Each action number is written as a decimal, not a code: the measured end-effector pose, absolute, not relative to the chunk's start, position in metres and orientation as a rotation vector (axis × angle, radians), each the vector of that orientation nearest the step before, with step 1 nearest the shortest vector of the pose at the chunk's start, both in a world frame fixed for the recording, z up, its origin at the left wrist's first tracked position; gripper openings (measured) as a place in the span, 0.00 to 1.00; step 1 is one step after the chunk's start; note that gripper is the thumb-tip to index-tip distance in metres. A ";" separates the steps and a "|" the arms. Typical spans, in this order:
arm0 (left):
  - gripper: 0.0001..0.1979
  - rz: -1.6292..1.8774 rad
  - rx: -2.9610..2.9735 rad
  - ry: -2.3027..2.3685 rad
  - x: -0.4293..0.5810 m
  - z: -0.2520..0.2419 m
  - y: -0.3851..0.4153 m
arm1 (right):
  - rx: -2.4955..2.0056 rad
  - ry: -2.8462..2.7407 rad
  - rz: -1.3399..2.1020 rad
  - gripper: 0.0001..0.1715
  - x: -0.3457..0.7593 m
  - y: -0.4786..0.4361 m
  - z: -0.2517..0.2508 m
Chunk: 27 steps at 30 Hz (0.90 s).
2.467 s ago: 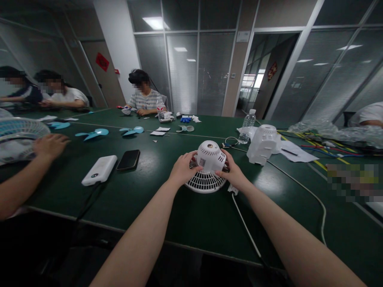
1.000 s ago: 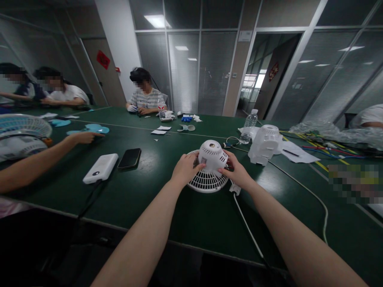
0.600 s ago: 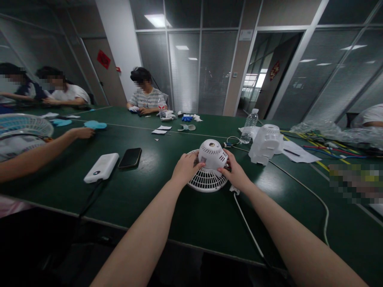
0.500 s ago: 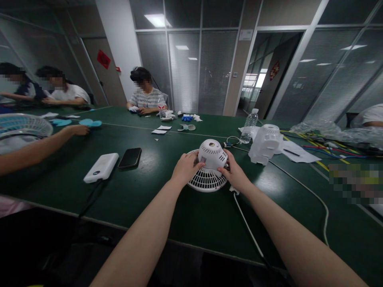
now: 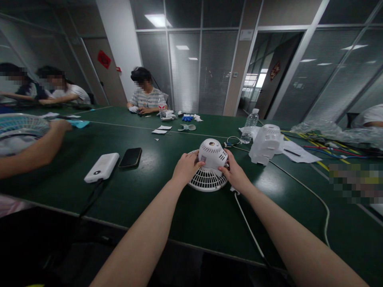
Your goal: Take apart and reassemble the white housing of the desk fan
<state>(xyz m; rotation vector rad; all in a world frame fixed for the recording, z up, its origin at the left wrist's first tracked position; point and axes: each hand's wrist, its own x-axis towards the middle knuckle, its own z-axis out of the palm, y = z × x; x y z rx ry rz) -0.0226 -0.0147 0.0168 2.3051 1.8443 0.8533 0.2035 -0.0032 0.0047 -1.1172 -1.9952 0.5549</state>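
A small white fan [image 5: 210, 167] lies grille-down on the green table [image 5: 167, 199], its round motor housing facing up. My left hand [image 5: 185, 167] grips the housing from the left, fingers curled against it. My right hand [image 5: 235, 172] holds the housing's right side, thumb pressed on it. A white power cord [image 5: 248, 231] runs from the fan toward me, under my right forearm.
A white power bank [image 5: 101, 167] and a black phone [image 5: 130, 157] lie to the left. A white fan housing part [image 5: 265, 143], a water bottle [image 5: 248, 125], papers and coloured wires lie at right. A co-worker's arm [image 5: 32, 151] reaches to a fan grille [image 5: 20, 125] at far left. Other people sit farther back.
My hands stay on the fan housing with only slight shifts. The co-worker's arm at left has drawn back from the blue blades toward the large grille.
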 end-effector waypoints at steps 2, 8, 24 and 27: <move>0.24 0.861 2.301 1.843 -0.023 0.017 -0.015 | -1.121 -2.001 0.551 0.41 0.203 -0.004 0.005; 0.24 0.861 2.283 1.848 -0.022 0.018 -0.016 | -1.131 -2.003 0.557 0.40 0.203 -0.005 0.007; 0.27 0.831 2.245 1.821 -0.023 0.023 -0.020 | -1.033 -2.030 0.762 0.46 0.213 0.001 0.018; 0.26 0.820 2.222 1.825 -0.023 0.025 -0.021 | -1.047 -2.042 0.782 0.46 0.215 0.001 0.020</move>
